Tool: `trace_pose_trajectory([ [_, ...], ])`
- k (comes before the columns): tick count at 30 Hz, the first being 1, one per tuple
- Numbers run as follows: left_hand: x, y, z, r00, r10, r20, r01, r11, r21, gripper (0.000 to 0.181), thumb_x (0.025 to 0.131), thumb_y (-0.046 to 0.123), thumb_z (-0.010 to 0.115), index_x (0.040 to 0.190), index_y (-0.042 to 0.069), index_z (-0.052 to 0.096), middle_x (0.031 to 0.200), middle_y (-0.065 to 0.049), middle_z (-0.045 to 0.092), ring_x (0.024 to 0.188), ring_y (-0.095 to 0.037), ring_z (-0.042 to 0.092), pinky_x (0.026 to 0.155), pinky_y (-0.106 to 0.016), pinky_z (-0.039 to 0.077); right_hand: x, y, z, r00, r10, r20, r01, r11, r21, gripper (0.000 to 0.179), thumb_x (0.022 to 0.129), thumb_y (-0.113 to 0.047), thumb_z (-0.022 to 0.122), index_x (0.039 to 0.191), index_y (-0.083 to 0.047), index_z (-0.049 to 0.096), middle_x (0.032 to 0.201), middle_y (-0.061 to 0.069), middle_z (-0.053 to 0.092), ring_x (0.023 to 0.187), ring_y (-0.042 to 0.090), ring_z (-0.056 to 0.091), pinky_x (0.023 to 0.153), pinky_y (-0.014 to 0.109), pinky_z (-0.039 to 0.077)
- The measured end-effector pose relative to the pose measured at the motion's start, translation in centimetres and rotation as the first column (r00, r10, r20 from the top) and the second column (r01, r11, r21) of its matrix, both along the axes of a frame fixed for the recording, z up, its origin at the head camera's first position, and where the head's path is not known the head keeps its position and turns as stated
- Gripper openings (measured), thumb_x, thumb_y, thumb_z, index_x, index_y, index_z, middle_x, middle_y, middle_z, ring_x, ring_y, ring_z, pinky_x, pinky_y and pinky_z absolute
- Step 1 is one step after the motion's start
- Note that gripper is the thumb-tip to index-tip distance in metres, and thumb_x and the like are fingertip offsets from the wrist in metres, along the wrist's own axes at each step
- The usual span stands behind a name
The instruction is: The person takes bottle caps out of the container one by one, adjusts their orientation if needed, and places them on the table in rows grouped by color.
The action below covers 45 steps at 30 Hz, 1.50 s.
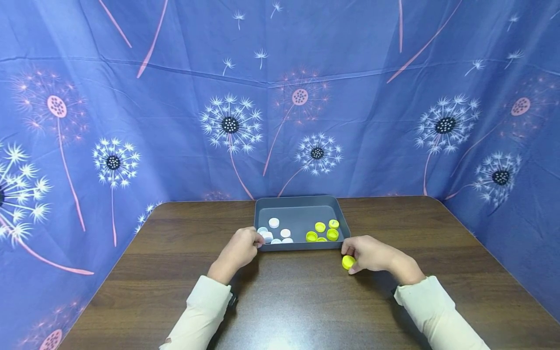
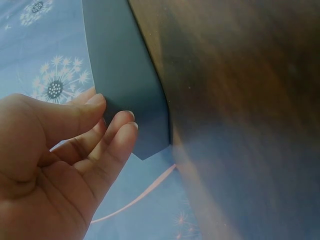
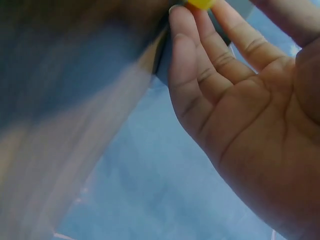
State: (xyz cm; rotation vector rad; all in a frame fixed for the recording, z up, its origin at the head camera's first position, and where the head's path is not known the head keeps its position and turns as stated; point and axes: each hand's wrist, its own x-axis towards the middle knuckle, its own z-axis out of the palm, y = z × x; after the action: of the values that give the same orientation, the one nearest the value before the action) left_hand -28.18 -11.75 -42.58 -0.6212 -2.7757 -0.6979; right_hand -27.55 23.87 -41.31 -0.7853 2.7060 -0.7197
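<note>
A grey tray [image 1: 302,246] stands near the table's far edge, with white bottle caps [image 1: 273,222] lying in its left part and yellow bottle caps [image 1: 320,227] in its right. My left hand [image 1: 242,247] is at the tray's front left corner, its thumb and bent fingers close together right at the rim. I cannot tell whether something lies between those fingertips. Just outside the front right corner, my right hand [image 1: 372,253] pinches a yellow bottle cap [image 1: 348,262] between thumb and fingers. Only a sliver of that cap shows in the right wrist view.
The brown wooden table [image 1: 297,301] extends in front of the tray and to both sides. A blue curtain [image 1: 372,160] with dandelion prints hangs behind and beside it.
</note>
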Motion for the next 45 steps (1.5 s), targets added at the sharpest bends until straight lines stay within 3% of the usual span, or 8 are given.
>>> trace_pose_trajectory([
  [3,0.0,0.0,0.1,1.0,-0.005,0.0,0.005,1.0,0.001,0.02,0.084,-0.012,0.063,0.084,0.002,0.077,0.079,-0.001,0.063,0.08,-0.017,0.063,0.076,-0.034,0.056,-0.1,0.5,0.6,1.0,0.007,0.002,-0.007,1.0,-0.022,0.036,0.073,-0.005,0.085,0.103,-0.004,0.066,0.091,0.001,0.065,0.082,0.018,0.058,0.071,0.03,0.05],
  [9,-0.5,-0.2,0.4,1.0,-0.02,-0.015,0.019,1.0,-0.016,0.019,0.084,-0.011,0.064,0.085,0.002,0.078,0.08,-0.002,0.064,0.082,-0.019,0.065,0.076,-0.033,0.057,-0.9,0.6,1.4,0.997,-0.024,-0.075,0.018,0.997,-0.079,0.031,0.08,-0.006,0.08,0.107,0.0,0.067,0.095,0.008,0.067,0.085,0.021,0.063,0.072,0.032,0.053],
  [15,-1.0,-0.5,0.8,1.0,-0.021,-0.011,0.021,1.0,-0.002,0.019,0.084,-0.012,0.064,0.085,0.002,0.078,0.081,-0.004,0.066,0.084,-0.022,0.066,0.078,-0.035,0.057,-1.4,0.0,1.1,0.982,-0.101,-0.162,0.073,0.982,-0.173,0.027,0.082,-0.009,0.079,0.106,-0.002,0.067,0.094,0.007,0.07,0.084,0.014,0.063,0.073,0.03,0.054],
  [21,-0.8,-0.6,0.5,1.0,-0.027,-0.011,0.027,1.0,-0.001,0.018,0.084,-0.011,0.065,0.085,0.002,0.078,0.08,-0.002,0.066,0.082,-0.019,0.066,0.076,-0.033,0.057,-2.2,-0.4,0.7,0.963,-0.167,-0.213,0.122,0.971,-0.207,0.025,0.084,-0.009,0.077,0.106,0.0,0.068,0.098,0.01,0.07,0.087,0.018,0.065,0.076,0.036,0.054],
  [26,-0.8,-0.6,0.6,1.0,-0.029,-0.005,0.029,0.999,0.02,0.018,0.084,-0.011,0.066,0.085,0.002,0.078,0.081,-0.002,0.066,0.082,-0.019,0.065,0.076,-0.033,0.057,-3.7,-0.8,0.9,0.945,-0.175,-0.276,0.135,0.978,-0.161,0.027,0.084,-0.007,0.077,0.108,0.002,0.069,0.099,0.012,0.07,0.086,0.022,0.066,0.074,0.039,0.055],
  [34,-0.7,-0.7,0.7,1.0,-0.021,0.01,0.021,0.999,0.027,0.017,0.085,-0.011,0.065,0.085,0.002,0.078,0.081,-0.002,0.065,0.082,-0.018,0.065,0.077,-0.033,0.057,-5.8,-2.4,1.1,0.965,-0.14,-0.222,0.132,0.99,-0.05,0.028,0.084,-0.005,0.076,0.11,0.003,0.07,0.105,0.014,0.071,0.092,0.027,0.068,0.076,0.04,0.057],
  [45,-0.7,-0.7,0.3,0.999,-0.039,0.002,0.039,0.999,0.035,0.018,0.083,-0.012,0.064,0.084,0.0,0.077,0.081,-0.002,0.066,0.083,-0.02,0.066,0.078,-0.033,0.057,-6.0,-3.1,-0.1,0.965,-0.115,-0.237,0.129,0.991,0.045,0.03,0.081,-0.006,0.079,0.11,0.001,0.072,0.096,0.007,0.07,0.087,0.022,0.064,0.078,0.041,0.055],
])
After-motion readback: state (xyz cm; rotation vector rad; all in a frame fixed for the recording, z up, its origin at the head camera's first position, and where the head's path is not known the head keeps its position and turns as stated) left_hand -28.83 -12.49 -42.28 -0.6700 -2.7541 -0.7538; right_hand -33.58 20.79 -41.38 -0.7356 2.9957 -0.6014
